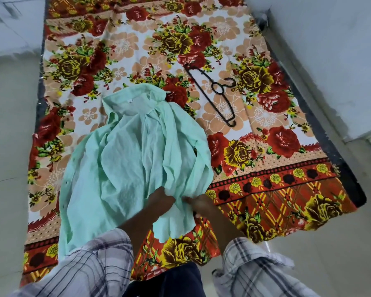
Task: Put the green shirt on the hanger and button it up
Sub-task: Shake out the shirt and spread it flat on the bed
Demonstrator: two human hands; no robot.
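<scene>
The pale green shirt point(129, 159) lies crumpled and unbuttoned on the flowered bedsheet, collar at the far end, hem toward me. My left hand point(159, 200) pinches a fold of the fabric near the lower middle of the shirt. My right hand point(198, 205) grips the cloth just beside it, at the shirt's right lower edge. A black hanger point(216, 93) lies flat on the sheet, up and to the right of the shirt, with its hook pointing right. It touches neither hand nor the shirt.
The red, yellow and white flowered bedsheet point(266, 189) covers a narrow mattress with a dark edge. A pale wall point(341, 61) runs along the right side. Light floor point(9, 146) lies to the left. My checked sleeves fill the bottom of the view.
</scene>
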